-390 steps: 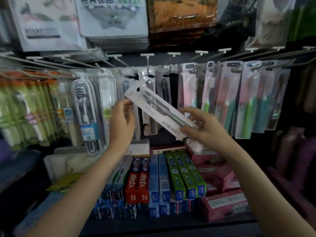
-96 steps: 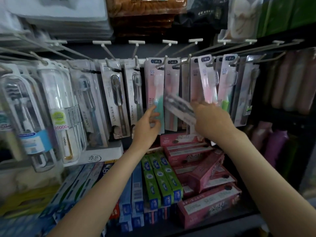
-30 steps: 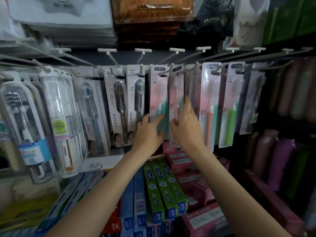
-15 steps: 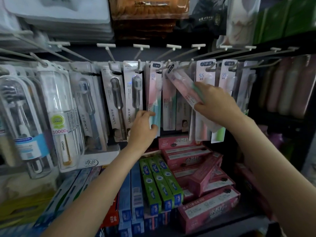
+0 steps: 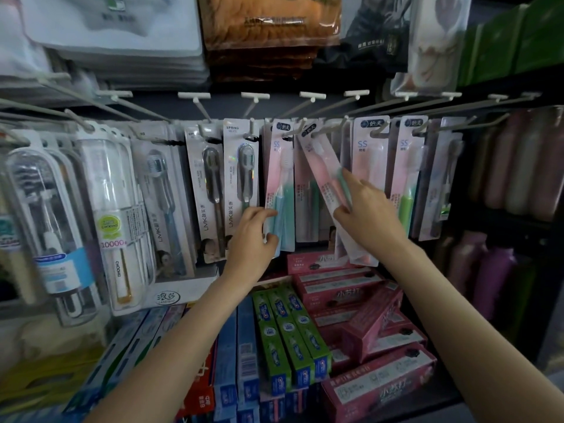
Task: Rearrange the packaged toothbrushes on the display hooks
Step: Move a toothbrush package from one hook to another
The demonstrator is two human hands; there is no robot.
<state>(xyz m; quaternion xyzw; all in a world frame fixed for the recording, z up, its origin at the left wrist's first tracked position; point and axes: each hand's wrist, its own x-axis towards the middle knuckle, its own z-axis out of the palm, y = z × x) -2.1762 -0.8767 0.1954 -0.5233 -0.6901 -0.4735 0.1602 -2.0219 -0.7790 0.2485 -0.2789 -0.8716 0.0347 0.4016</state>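
Observation:
Packaged toothbrushes hang in a row on white display hooks (image 5: pixel 316 132). My right hand (image 5: pixel 367 215) grips a pink toothbrush pack (image 5: pixel 325 172) that hangs tilted, its top on a hook and its bottom swung right. My left hand (image 5: pixel 253 232) pinches the lower edge of a pink-and-teal pack (image 5: pixel 279 184) hanging straight to the left of it. Grey LMK packs (image 5: pixel 239 175) hang further left. Pink and green packs (image 5: pixel 406 175) hang on the right.
Toothpaste boxes lie on the shelf below: green ones (image 5: pixel 290 334), blue ones (image 5: pixel 244 358), pink ones (image 5: pixel 375 319). Large clear electric-toothbrush packs (image 5: pixel 48 227) hang at left. Stacked packaged goods (image 5: pixel 268 35) sit above the hooks. Bottles (image 5: pixel 500 264) stand at right.
My right hand has moved down a little with the tilted pink pack, whose top now sits at a hook. My left hand stays at the pink-and-teal pack's lower edge.

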